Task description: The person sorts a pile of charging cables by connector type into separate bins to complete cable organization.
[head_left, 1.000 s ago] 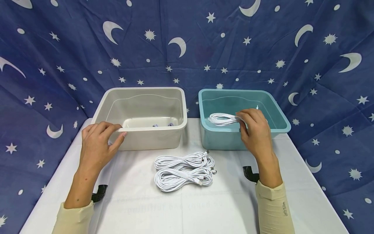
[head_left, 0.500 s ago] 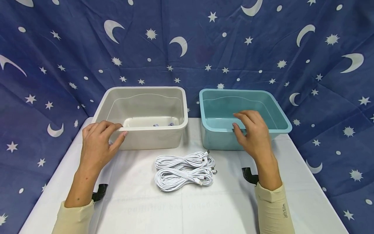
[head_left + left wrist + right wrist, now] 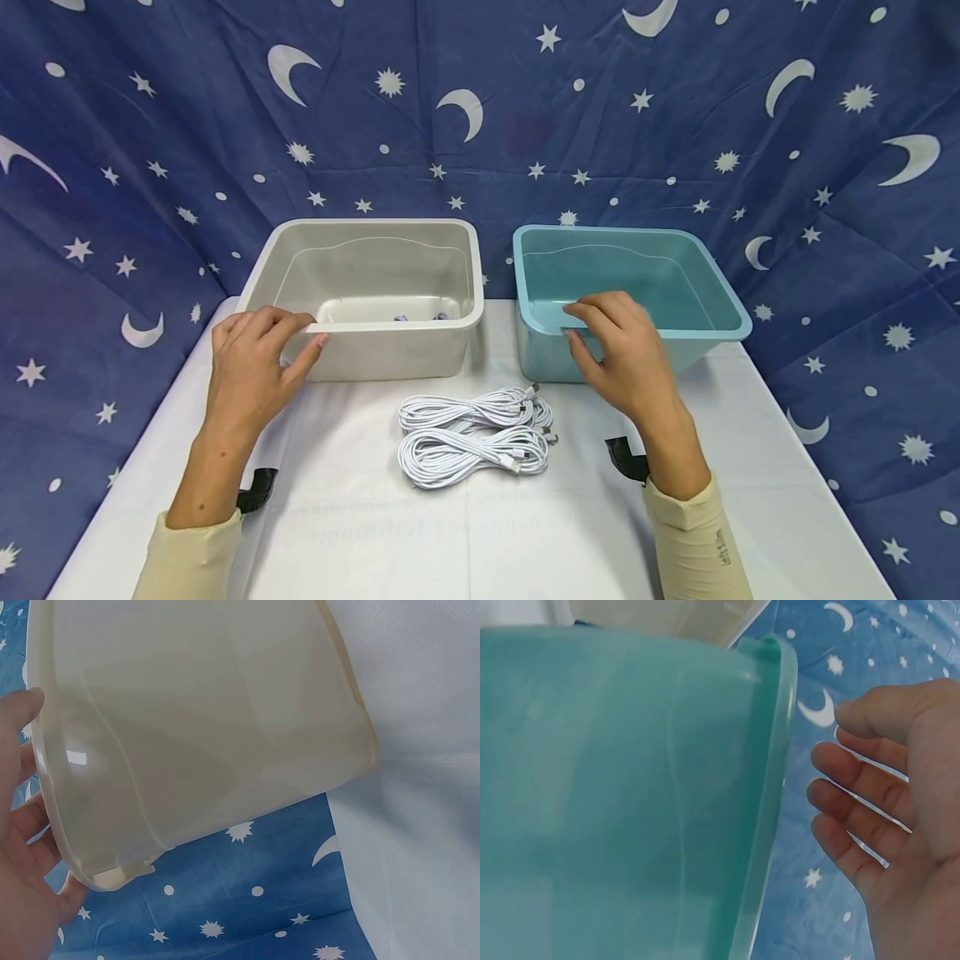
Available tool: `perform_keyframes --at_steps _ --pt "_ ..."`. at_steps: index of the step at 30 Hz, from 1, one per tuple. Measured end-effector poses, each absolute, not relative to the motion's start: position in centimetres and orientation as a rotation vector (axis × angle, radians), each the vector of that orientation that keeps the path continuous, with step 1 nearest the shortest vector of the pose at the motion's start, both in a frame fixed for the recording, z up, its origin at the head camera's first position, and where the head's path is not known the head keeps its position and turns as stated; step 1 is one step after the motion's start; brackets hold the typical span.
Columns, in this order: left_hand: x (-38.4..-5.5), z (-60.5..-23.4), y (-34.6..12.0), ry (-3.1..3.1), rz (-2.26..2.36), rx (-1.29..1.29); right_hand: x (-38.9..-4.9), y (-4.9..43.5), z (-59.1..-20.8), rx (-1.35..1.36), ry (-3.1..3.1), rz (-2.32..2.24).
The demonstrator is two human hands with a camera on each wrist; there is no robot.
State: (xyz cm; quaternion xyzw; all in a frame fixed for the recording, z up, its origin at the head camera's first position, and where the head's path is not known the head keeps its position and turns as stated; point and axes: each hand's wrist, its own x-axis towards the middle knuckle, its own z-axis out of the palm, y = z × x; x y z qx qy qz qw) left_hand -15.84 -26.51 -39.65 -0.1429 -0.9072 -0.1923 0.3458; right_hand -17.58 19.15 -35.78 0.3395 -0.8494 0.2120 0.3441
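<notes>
In the head view my left hand [image 3: 255, 362] holds the near-left rim of a grey plastic bin [image 3: 390, 354], fingers over the edge and thumb on the outer side. My right hand [image 3: 626, 354] hovers over the front rim of a teal plastic bin [image 3: 720, 336]. Its fingers are loosely bent with nothing between them, and the right wrist view shows the fingers [image 3: 836, 796] apart from the rim. Bundled white USB cables [image 3: 472, 450] lie on the table in front of the bins. The near part of the teal bin's floor is hidden.
Small bluish bits [image 3: 440, 316] show at the bottom of the grey bin. A white cloth [image 3: 390, 550] covers the table. Behind the bins hangs a dark blue curtain [image 3: 495, 50] with moons and stars.
The right hand held a white cable bundle over the teal bin, then let it go; the bundle is out of sight. That hand has since shifted left. The left hand stays on the rim.
</notes>
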Motion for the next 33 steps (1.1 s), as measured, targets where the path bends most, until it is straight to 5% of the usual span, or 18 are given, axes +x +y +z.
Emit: perform_keyframes --at_steps 33 --pt "-15.7 -39.6 -26.3 -2.364 -0.499 -0.356 -15.7 13.0 -38.0 1.276 -2.234 0.468"
